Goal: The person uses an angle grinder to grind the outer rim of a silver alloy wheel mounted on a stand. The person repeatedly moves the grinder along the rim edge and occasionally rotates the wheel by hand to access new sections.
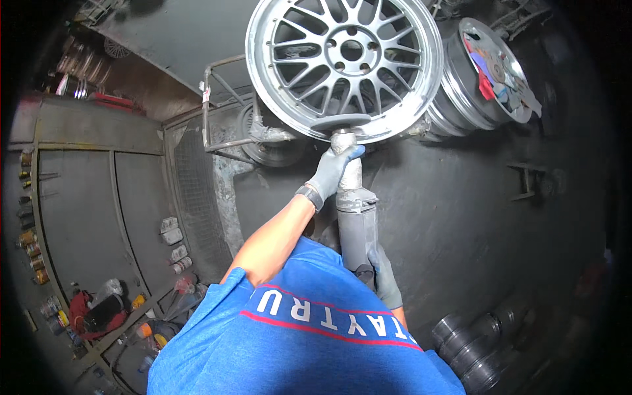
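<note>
Grey and tubular, the power tool (pixel 359 234) points away from the person, its round disc (pixel 340 121) overlapping the near edge of a silver multi-spoke wheel (pixel 352 64); whether disc and rim touch, I cannot tell. The gloved left hand (pixel 331 172) is wrapped around the tool's pale, taped neck, just below the disc, so the wheel lies directly beyond that grip. The gloved right hand (pixel 387 280) lies against the right side of the tool's rear end; how tightly its fingers close is hidden. Behind the wheel, a metal tube frame (pixel 207 112) shows its left corner, with a padded arm (pixel 270 133) near the wheel's lower-left edge. Just right of the wheel sits a second rim (pixel 461 85) with colourful scraps (pixel 486 85) on its face. Dark stacked barrels (pixel 467 352) lie at lower right.
</note>
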Action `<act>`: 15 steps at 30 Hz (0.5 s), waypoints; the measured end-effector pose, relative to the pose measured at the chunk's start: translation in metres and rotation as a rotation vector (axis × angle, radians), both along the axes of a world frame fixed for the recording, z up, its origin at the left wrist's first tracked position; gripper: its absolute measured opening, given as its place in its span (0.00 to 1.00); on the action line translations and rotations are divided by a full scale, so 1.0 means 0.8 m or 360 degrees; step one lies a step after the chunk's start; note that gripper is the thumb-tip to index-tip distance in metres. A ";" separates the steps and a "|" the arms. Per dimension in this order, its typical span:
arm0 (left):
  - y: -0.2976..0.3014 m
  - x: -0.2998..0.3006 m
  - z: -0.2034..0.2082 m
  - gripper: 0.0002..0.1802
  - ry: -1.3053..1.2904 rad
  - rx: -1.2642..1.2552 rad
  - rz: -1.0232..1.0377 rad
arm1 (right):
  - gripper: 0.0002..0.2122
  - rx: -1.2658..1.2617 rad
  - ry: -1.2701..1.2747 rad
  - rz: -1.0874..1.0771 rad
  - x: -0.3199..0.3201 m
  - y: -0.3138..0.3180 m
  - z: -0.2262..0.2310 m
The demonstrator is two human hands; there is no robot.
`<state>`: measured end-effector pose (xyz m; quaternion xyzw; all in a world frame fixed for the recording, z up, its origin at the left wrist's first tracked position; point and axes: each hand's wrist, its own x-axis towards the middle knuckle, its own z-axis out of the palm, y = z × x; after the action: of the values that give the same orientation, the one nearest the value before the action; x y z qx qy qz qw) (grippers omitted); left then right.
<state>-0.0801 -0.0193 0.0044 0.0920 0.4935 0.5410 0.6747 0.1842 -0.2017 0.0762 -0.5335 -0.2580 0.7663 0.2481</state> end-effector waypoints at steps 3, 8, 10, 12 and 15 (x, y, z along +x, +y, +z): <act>0.008 0.028 -0.006 0.16 -0.0096 0.0013 0.0048 | 0.32 0.0047 -0.0095 0.0075 0.037 0.017 -0.009; 0.033 0.102 -0.006 0.13 -0.0366 -0.0057 0.0201 | 0.31 0.0210 -0.0358 0.0272 0.123 0.077 0.009; 0.050 0.134 -0.012 0.14 -0.0502 -0.0054 0.0254 | 0.32 0.0098 -0.0432 0.0293 0.152 0.114 0.037; 0.067 0.162 -0.010 0.14 -0.0591 -0.0028 0.0301 | 0.33 0.0091 -0.0524 0.0340 0.175 0.146 0.061; 0.086 0.190 -0.003 0.14 -0.0757 0.0075 0.0299 | 0.32 0.0019 -0.0549 0.0385 0.195 0.184 0.096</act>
<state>0.0720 0.0491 0.0024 -0.0687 0.3146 0.6191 0.7163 0.3398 -0.0548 0.1531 -0.6205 -0.3632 0.6864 0.1096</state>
